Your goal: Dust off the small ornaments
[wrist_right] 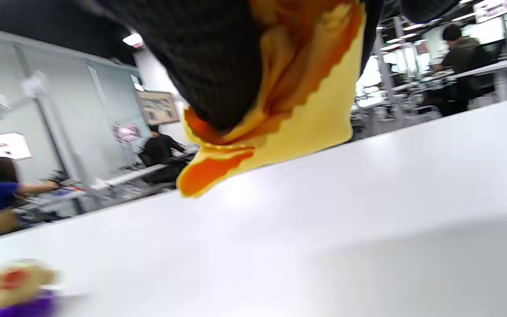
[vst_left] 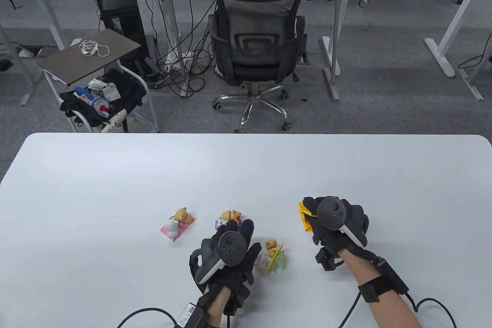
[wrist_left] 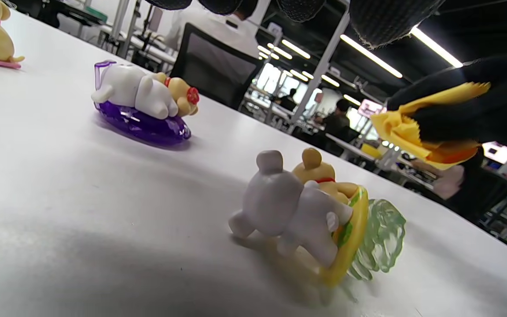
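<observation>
My right hand (vst_left: pixel 338 224) grips a bunched yellow cloth (vst_left: pixel 305 216), clenched in the fingers (wrist_right: pixel 218 66) just above the white worktop (vst_left: pixel 115 189). My left hand (vst_left: pixel 226 255) hovers between two ornaments, fingers released, holding nothing. The green-based ornament (wrist_left: pixel 310 215) stands just right of it; the purple-based ornament (wrist_left: pixel 148 103) sits just beyond its fingertips. The pink-based ornament (vst_left: pixel 177 223) stands further left, apart from both hands.

Three bear figurines sit on the table: pink-based (vst_left: pixel 177 223), purple-based (wrist_left: pixel 145 103), yellow-and-green-based (wrist_left: pixel 310 215). A crumpled yellow cloth (vst_left: pixel 305 215) lies well right.
</observation>
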The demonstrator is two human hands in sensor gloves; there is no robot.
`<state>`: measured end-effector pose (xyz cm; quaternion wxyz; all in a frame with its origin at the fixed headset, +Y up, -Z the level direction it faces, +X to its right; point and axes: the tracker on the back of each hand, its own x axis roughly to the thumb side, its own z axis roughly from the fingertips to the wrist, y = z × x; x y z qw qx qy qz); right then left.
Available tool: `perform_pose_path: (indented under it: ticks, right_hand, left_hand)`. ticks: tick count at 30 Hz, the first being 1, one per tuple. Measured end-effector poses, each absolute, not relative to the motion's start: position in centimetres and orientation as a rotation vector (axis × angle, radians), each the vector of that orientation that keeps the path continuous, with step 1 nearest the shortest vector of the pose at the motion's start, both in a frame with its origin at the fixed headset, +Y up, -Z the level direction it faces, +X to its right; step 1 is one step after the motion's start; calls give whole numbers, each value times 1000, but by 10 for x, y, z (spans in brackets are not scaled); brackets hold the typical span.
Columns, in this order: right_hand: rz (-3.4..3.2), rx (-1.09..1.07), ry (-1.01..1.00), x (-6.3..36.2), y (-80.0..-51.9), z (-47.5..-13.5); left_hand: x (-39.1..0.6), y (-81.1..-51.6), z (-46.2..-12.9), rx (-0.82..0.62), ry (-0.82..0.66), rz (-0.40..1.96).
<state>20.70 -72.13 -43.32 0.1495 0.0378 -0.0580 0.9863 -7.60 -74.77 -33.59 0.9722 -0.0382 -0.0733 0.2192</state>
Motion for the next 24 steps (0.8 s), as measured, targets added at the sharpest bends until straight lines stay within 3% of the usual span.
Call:
perform_pose_path:
  ticks: [10,18,21,24]
  right_hand:
    - [2885,-312,-26,252,-755,-477]
    - [2958,-347,118,259,-775,-476]
    - [2966,-309,173,258,-767,-470]
    - [2971,-195,84,250,-749,-457]
  left_hand:
    - [-78,-749,-336,-107,-152,490]
    - [-76,-750,-335,-129,-154,503]
    - [-74,-749,-334,-134,-158,498]
    - [-74,-746,-334,-118,-158,452]
